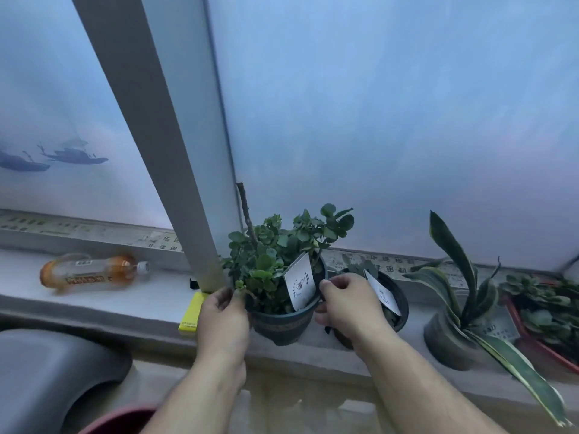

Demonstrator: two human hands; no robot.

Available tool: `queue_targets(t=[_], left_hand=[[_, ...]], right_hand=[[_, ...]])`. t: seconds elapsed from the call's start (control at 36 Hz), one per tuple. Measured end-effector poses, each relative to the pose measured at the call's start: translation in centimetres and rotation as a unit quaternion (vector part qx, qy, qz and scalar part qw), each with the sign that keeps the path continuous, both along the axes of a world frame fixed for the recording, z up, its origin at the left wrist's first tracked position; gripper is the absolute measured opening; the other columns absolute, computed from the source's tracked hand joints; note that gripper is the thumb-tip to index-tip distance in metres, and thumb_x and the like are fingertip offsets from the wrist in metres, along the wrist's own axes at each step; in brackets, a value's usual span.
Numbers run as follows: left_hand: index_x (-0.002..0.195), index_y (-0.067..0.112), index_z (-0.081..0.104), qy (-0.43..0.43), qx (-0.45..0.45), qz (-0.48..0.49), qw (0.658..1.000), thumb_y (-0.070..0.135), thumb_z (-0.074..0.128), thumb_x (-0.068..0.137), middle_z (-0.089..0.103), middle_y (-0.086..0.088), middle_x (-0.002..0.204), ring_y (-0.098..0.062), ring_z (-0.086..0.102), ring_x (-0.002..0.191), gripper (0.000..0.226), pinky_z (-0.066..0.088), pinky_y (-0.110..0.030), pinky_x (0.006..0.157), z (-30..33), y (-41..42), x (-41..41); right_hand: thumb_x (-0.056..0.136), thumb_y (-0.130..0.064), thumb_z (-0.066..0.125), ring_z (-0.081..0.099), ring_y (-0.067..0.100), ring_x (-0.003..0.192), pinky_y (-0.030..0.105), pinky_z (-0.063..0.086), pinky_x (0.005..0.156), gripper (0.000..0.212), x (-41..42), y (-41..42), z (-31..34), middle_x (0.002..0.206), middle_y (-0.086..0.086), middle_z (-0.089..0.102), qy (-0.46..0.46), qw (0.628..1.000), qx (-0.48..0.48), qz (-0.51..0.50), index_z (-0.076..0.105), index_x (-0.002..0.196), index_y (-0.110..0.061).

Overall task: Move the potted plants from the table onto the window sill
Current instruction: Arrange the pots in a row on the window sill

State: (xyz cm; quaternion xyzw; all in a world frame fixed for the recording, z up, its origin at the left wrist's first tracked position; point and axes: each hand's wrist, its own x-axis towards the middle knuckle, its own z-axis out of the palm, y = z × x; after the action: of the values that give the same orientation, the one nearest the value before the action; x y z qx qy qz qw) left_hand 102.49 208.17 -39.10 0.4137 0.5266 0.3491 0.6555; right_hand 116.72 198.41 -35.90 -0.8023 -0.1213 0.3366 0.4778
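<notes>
A dark green pot (283, 324) with a bushy round-leaved plant and a white tag sits at the front edge of the window sill (131, 303), tilted toward me. My left hand (222, 317) grips its left rim and side. My right hand (343, 303) grips its right rim. Just behind my right hand stands a second dark pot (396, 303) with a white tag, partly hidden. Further right on the sill are a striped long-leaved plant in a grey pot (445, 338) and a red pot (542, 336) of succulents.
A plastic bottle (94, 272) of orange liquid lies on the sill at left. A yellow box (191, 311) rests by the grey window post (175, 151). A grey curved object (53, 374) and a dark red rim (119, 421) sit below the sill.
</notes>
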Motion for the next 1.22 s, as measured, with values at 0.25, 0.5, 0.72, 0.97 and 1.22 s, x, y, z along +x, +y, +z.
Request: queue_targets(t=[0.25, 0.5, 0.72, 0.97, 1.22], left_hand=[[0.115, 0.020, 0.070, 0.021, 0.043, -0.040, 0.998, 0.014, 0.055, 0.102, 0.076, 0.005, 0.112, -0.011, 0.068, 0.109, 0.021, 0.052, -0.039, 0.103, 0.4, 0.2, 0.1], [0.112, 0.025, 0.068, 0.020, 0.017, 0.027, 0.999, 0.026, 0.059, 0.098, 0.074, 0.003, 0.111, -0.019, 0.067, 0.108, 0.017, 0.053, -0.049, 0.100, -0.3, -0.1, 0.3], [0.119, 0.018, 0.068, -0.012, 0.023, -0.014, 1.000, 0.013, 0.048, 0.106, 0.074, -0.001, 0.115, -0.014, 0.068, 0.103, 0.025, 0.056, -0.038, 0.092, 0.0, 0.0, 0.2], [0.125, 0.041, 0.064, 0.007, 0.046, -0.050, 0.998, 0.022, 0.050, 0.101, 0.072, 0.010, 0.122, -0.016, 0.067, 0.115, 0.034, 0.053, -0.045, 0.102, -0.5, -1.1, 0.2], [0.134, 0.037, 0.061, -0.014, 0.036, -0.092, 0.995, 0.014, 0.043, 0.106, 0.072, 0.013, 0.123, -0.006, 0.066, 0.114, 0.041, 0.050, -0.036, 0.104, 0.0, 0.3, -0.4]], right_hand=[[0.100, -0.015, 0.054, 0.074, 0.018, 0.056, 0.040, 0.066, 0.073, 0.021, -0.5, 0.1, -0.2, 0.082, 0.018, 0.076, 0.035, 0.999, 0.014, -0.011, 0.066, 0.099, 0.002], [0.103, -0.023, 0.054, 0.072, 0.018, 0.062, 0.018, 0.049, 0.043, 0.015, -0.6, -0.5, 0.5, 0.083, 0.015, 0.076, 0.014, 0.999, 0.032, 0.002, 0.064, 0.105, -0.012], [0.100, -0.011, 0.053, 0.076, 0.022, 0.067, 0.041, 0.066, 0.070, 0.011, -1.1, 0.0, 0.0, 0.091, 0.017, 0.074, 0.034, 0.998, 0.043, -0.009, 0.064, 0.098, -0.007], [0.101, -0.017, 0.055, 0.074, 0.015, 0.058, 0.028, 0.060, 0.056, 0.014, -1.3, 0.1, 0.3, 0.098, 0.012, 0.072, 0.026, 0.998, 0.049, -0.008, 0.063, 0.109, -0.011], [0.100, -0.006, 0.050, 0.073, 0.022, 0.064, 0.039, 0.066, 0.069, 0.015, -2.6, 0.2, 0.4, 0.078, 0.017, 0.073, 0.046, 0.997, 0.061, -0.028, 0.064, 0.098, -0.009]])
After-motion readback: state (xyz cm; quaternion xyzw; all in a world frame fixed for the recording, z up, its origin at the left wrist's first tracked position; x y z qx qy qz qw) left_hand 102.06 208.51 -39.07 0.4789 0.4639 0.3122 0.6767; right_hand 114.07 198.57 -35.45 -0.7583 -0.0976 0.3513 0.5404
